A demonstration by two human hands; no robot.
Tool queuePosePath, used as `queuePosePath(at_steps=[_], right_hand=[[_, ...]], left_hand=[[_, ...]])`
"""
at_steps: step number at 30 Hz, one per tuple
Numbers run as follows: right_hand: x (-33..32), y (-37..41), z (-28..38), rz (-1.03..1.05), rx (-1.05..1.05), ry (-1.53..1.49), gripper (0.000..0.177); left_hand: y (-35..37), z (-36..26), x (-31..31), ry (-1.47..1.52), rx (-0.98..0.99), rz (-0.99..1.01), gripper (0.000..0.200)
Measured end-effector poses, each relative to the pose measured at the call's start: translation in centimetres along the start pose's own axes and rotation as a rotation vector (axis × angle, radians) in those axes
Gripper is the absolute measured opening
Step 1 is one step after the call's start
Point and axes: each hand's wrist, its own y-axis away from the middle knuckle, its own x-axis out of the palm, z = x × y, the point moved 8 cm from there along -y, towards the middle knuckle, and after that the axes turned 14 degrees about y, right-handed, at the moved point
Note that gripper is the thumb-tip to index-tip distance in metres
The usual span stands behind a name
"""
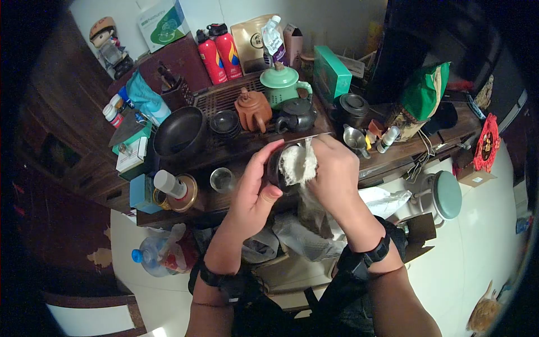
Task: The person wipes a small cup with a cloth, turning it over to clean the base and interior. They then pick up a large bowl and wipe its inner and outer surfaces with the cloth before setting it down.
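Near the middle of the head view, my left hand [250, 194] is wrapped round a small dark cup [273, 168], its thumb and fingers along the outside. A crumpled white cloth or tissue [292, 164] fills the cup's mouth. My right hand [339, 174] is closed on this white cloth at the cup's right side; its fingertips are partly hidden. Just beyond the hands stands a black teapot [297, 115], with a brown clay teapot [252, 109] and a green lidded pot [281, 84] behind. A clear glass [222, 180] stands left of my left hand.
On the left are a black pan [181, 132], stacked dark bowls [224, 122] and a white-capped jar [170, 184]. A metal pitcher [355, 139] and a white bottle [388, 138] stand right. Below the table edge are a plastic jug [157, 255] and a green-topped stool [447, 195].
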Motion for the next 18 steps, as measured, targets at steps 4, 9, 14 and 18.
queuePosePath(at_steps=[4, 9, 14, 18], right_hand=[[-1.4, 0.0, -2.6, -0.219, 0.122, -0.219, 0.003], [1.4, 0.9, -7.0, -0.155, 0.697, -1.164, 0.019], [1.6, 1.0, -6.5, -0.088, 0.632, -1.076, 0.017], [2.0, 1.2, -5.7, -0.011, 0.660, -1.148, 0.013]], left_hand=[[1.6, 3.4, -0.1, 0.749, -0.261, -0.045, 0.063], [1.3, 3.1, 0.2, 0.853, -0.290, -0.040, 0.068], [1.2, 2.8, 0.2, 0.775, -0.266, -0.064, 0.075], [1.2, 2.7, 0.0, 0.841, -0.257, -0.010, 0.075]])
